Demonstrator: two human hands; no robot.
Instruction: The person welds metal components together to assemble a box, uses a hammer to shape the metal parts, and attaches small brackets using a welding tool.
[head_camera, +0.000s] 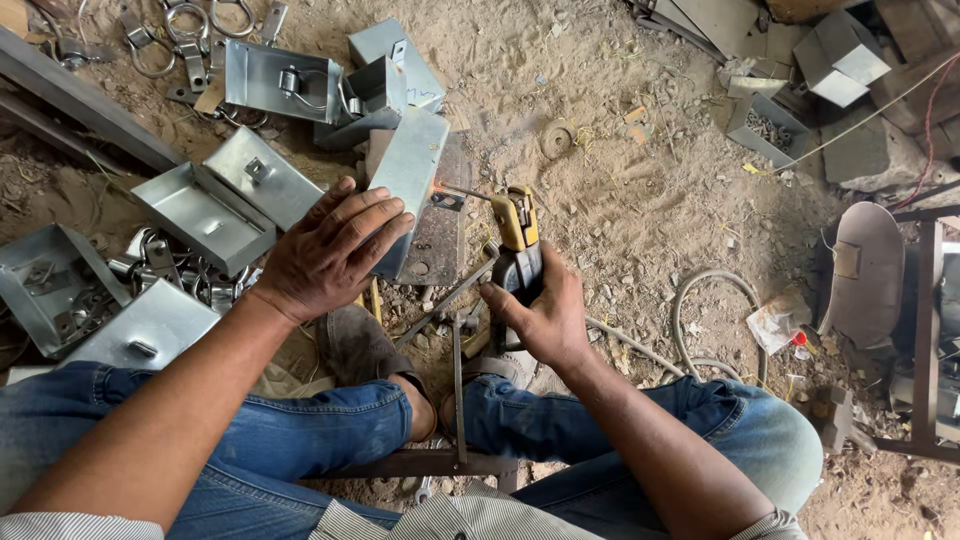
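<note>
The left hand (325, 250) presses flat, fingers spread, on a grey metal box (408, 180) lying lengthwise away from the person. The right hand (540, 315) grips a yellow electrode holder (518, 225), its rod (465, 191) pointing left at the box.

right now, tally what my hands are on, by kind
box: 1, under the flat left hand
holder: 1, in the right hand
rod: 1, clamped in the holder
total: 3
</note>
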